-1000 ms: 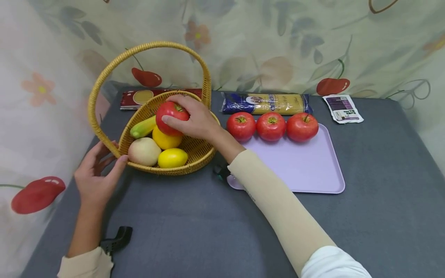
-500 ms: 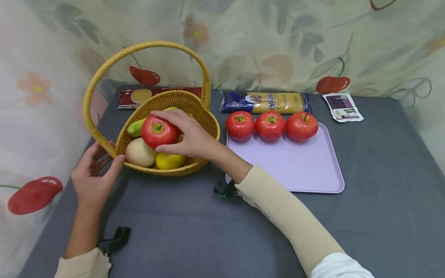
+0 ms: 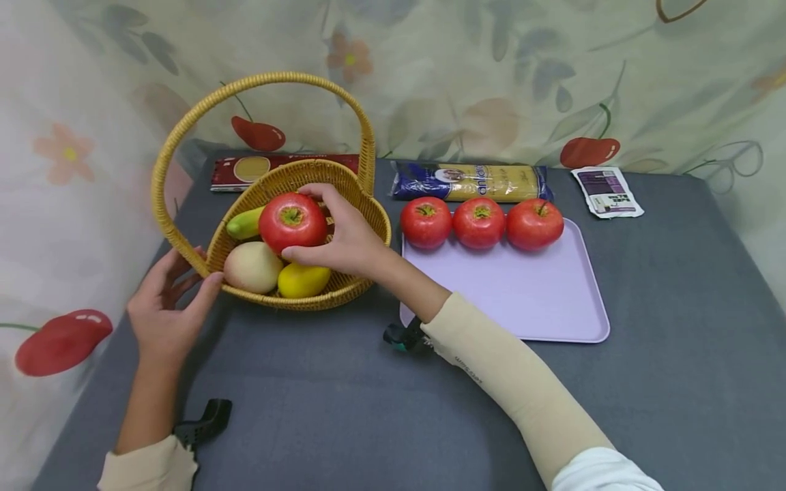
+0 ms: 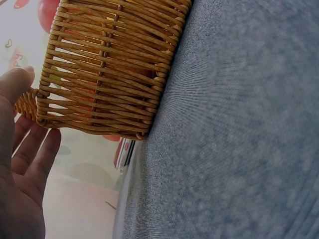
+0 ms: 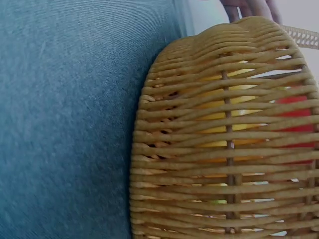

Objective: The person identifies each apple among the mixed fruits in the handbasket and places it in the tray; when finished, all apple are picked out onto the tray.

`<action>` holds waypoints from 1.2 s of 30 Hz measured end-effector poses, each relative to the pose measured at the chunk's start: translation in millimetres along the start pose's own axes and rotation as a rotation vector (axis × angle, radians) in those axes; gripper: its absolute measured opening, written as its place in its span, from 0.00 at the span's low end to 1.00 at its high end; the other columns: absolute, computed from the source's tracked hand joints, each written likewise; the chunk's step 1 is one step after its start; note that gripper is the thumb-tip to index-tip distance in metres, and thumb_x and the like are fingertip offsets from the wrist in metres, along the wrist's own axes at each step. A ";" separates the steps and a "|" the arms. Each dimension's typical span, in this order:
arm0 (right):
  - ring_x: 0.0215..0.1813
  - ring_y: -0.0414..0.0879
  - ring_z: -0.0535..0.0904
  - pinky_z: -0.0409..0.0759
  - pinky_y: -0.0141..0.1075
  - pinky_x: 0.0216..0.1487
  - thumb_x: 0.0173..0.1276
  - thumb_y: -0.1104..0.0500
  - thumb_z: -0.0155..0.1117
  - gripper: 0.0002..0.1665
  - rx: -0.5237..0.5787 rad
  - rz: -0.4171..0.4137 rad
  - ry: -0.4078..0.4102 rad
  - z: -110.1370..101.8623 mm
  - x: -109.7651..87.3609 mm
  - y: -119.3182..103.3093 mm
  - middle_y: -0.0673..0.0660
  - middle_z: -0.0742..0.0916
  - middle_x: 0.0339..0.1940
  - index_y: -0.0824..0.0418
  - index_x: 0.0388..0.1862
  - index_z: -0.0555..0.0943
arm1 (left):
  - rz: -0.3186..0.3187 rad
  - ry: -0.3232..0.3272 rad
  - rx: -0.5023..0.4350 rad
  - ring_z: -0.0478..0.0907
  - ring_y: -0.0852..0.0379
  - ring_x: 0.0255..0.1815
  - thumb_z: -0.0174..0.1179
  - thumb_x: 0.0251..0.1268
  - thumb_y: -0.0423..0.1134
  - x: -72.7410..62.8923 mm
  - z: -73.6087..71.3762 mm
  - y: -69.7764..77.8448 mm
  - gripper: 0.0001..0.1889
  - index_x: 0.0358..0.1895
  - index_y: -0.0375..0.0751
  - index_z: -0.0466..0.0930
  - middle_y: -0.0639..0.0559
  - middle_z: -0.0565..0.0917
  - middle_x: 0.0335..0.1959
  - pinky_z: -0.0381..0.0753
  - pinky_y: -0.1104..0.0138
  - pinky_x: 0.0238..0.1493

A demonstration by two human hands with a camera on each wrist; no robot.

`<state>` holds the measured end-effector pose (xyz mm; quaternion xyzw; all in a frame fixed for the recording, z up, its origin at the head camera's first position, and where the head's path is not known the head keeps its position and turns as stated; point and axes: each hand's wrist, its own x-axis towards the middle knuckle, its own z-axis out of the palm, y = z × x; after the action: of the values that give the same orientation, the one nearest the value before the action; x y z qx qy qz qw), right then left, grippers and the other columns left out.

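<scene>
In the head view my right hand point(image 3: 346, 239) grips a red apple point(image 3: 293, 222) from its right side, thumb below and fingers behind, over the wicker basket point(image 3: 353, 290). Under and around it in the basket are a pale peach point(image 3: 253, 267), a yellow lemon point(image 3: 303, 280) and a green, zucchini-like vegetable point(image 3: 244, 224). My left hand point(image 3: 168, 300) holds the basket's left end at the foot of the handle. In the left wrist view, the left thumb and fingers point(image 4: 42, 154) lie on either side of that handle foot. The right wrist view shows the basket's woven side point(image 5: 224, 149).
Three red apples point(image 3: 479, 223) line the back edge of a lilac tray point(image 3: 522, 300) right of the basket. Behind stand a pasta packet point(image 3: 469, 183), a small white-and-purple sachet point(image 3: 608, 192) and a dark red packet point(image 3: 230, 175). The basket handle point(image 3: 276, 80) arches high.
The right hand moved the apple left and toward me, turning its stem end up, then slightly back right. The apple now covers the orange fruit seen earlier. The left hand stayed at the basket.
</scene>
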<state>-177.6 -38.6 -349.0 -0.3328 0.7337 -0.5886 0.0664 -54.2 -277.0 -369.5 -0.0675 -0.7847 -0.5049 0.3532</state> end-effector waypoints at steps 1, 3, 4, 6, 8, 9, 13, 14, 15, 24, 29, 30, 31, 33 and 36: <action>0.56 0.45 0.75 0.80 0.33 0.54 0.54 0.55 0.80 0.46 0.003 -0.004 0.002 -1.2 0.2 -0.3 0.53 0.78 0.60 0.58 0.68 0.66 | -0.002 0.001 -0.002 0.83 0.54 0.51 0.69 0.54 0.20 -0.2 0.3 -0.2 0.27 0.61 0.30 0.80 0.27 0.82 0.50 0.81 0.74 0.51; 0.56 0.44 0.74 0.80 0.34 0.55 0.54 0.55 0.80 0.46 0.010 -0.013 0.014 -4.1 0.1 -2.4 0.53 0.78 0.60 0.58 0.68 0.66 | -0.005 0.004 -0.005 0.83 0.54 0.50 0.69 0.53 0.20 -0.6 0.9 -1.0 0.27 0.61 0.31 0.80 0.29 0.83 0.50 0.81 0.74 0.51; 0.56 0.45 0.74 0.80 0.35 0.55 0.54 0.55 0.80 0.46 0.010 -0.021 0.019 -5.5 -0.3 -4.1 0.53 0.77 0.60 0.59 0.69 0.66 | -0.006 0.006 -0.006 0.83 0.54 0.50 0.69 0.53 0.20 -0.6 1.0 -1.3 0.27 0.61 0.31 0.80 0.29 0.83 0.50 0.81 0.74 0.51; 0.56 0.45 0.74 0.81 0.36 0.55 0.54 0.55 0.79 0.46 0.008 -0.045 0.030 -8.0 -2.1 -7.2 0.54 0.77 0.61 0.60 0.69 0.66 | -0.004 0.012 -0.007 0.83 0.54 0.50 0.69 0.53 0.20 -0.6 1.1 -1.9 0.27 0.60 0.31 0.80 0.30 0.83 0.50 0.81 0.74 0.51; 0.56 0.46 0.74 0.81 0.38 0.55 0.55 0.56 0.79 0.47 0.002 -0.060 0.048 -10.4 -5.3 -10.8 0.55 0.76 0.61 0.61 0.69 0.66 | -0.001 0.015 -0.009 0.83 0.54 0.50 0.69 0.53 0.20 -0.4 1.0 -1.9 0.27 0.60 0.31 0.80 0.29 0.83 0.50 0.81 0.74 0.50; 0.57 0.46 0.74 0.81 0.38 0.55 0.55 0.56 0.79 0.47 -0.003 -0.066 0.054 -11.5 -7.3 -12.3 0.55 0.76 0.62 0.62 0.70 0.66 | 0.002 0.015 -0.010 0.83 0.54 0.50 0.69 0.53 0.20 -0.3 0.9 -1.7 0.27 0.60 0.31 0.80 0.29 0.83 0.50 0.81 0.74 0.51; 0.56 0.47 0.74 0.82 0.40 0.54 0.54 0.56 0.79 0.47 -0.002 -0.050 0.082 -15.2 -18.0 -16.3 0.55 0.76 0.61 0.62 0.70 0.66 | 0.002 0.012 -0.006 0.83 0.54 0.50 0.69 0.53 0.20 0.0 0.6 -0.3 0.27 0.60 0.30 0.80 0.29 0.83 0.50 0.81 0.74 0.51; 0.56 0.47 0.75 0.82 0.39 0.54 0.54 0.57 0.79 0.47 0.003 -0.046 0.091 -16.2 -21.0 -16.7 0.55 0.76 0.61 0.62 0.69 0.66 | -0.001 0.011 -0.004 0.83 0.54 0.50 0.69 0.54 0.21 0.0 0.6 0.2 0.27 0.60 0.30 0.80 0.29 0.83 0.50 0.81 0.74 0.51; 0.56 0.46 0.75 0.82 0.39 0.54 0.54 0.57 0.79 0.47 0.005 -0.044 0.100 -17.3 -24.0 -16.8 0.55 0.77 0.61 0.61 0.69 0.66 | -0.004 0.009 -0.002 0.83 0.54 0.50 0.69 0.54 0.21 0.0 0.7 0.4 0.27 0.61 0.30 0.80 0.29 0.83 0.50 0.81 0.74 0.51; 0.56 0.44 0.75 0.82 0.38 0.55 0.55 0.57 0.79 0.46 0.043 0.002 0.140 -33.0 -52.8 -21.5 0.52 0.77 0.61 0.58 0.69 0.66 | -0.008 0.010 0.000 0.83 0.55 0.51 0.69 0.54 0.21 -0.4 0.8 0.3 0.27 0.61 0.31 0.80 0.29 0.83 0.50 0.81 0.74 0.51; 0.58 0.45 0.75 0.82 0.40 0.56 0.54 0.59 0.79 0.46 0.063 0.007 0.154 -43.8 -66.6 -26.7 0.52 0.76 0.62 0.59 0.69 0.66 | -0.004 0.011 0.011 0.83 0.55 0.51 0.70 0.54 0.23 0.2 0.4 1.5 0.27 0.61 0.31 0.80 0.29 0.83 0.50 0.81 0.74 0.50; 0.58 0.46 0.75 0.82 0.41 0.56 0.54 0.60 0.79 0.46 0.065 0.005 0.157 -46.0 -69.1 -27.9 0.52 0.76 0.62 0.59 0.69 0.66 | -0.005 0.011 0.010 0.83 0.55 0.51 0.70 0.54 0.23 0.0 0.5 1.3 0.27 0.61 0.30 0.80 0.29 0.83 0.50 0.81 0.74 0.50; 0.58 0.46 0.75 0.82 0.41 0.57 0.54 0.60 0.79 0.46 0.066 0.005 0.159 -48.3 -71.5 -29.1 0.52 0.76 0.62 0.59 0.69 0.66 | -0.006 0.012 0.007 0.83 0.55 0.51 0.70 0.54 0.22 -0.1 0.6 1.0 0.27 0.61 0.31 0.80 0.30 0.83 0.50 0.81 0.74 0.50; 0.60 0.46 0.75 0.81 0.42 0.58 0.54 0.60 0.79 0.46 0.052 0.008 0.167 -53.0 -76.8 -31.3 0.52 0.77 0.62 0.59 0.69 0.66 | -0.009 0.013 0.004 0.83 0.55 0.51 0.70 0.54 0.21 -0.3 0.8 0.6 0.27 0.61 0.31 0.80 0.30 0.83 0.50 0.81 0.74 0.51; 0.60 0.47 0.74 0.80 0.42 0.59 0.53 0.60 0.80 0.46 0.017 0.019 0.190 -60.3 -86.4 -34.6 0.51 0.76 0.63 0.59 0.69 0.68 | -0.010 0.013 -0.001 0.83 0.55 0.50 0.69 0.53 0.21 -0.6 0.9 -0.3 0.27 0.61 0.31 0.80 0.31 0.83 0.50 0.81 0.74 0.51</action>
<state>-126.3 56.8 -325.0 -0.2679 0.7348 -0.6232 0.0048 -54.3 -276.2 -370.3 -0.0605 -0.7826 -0.5073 0.3556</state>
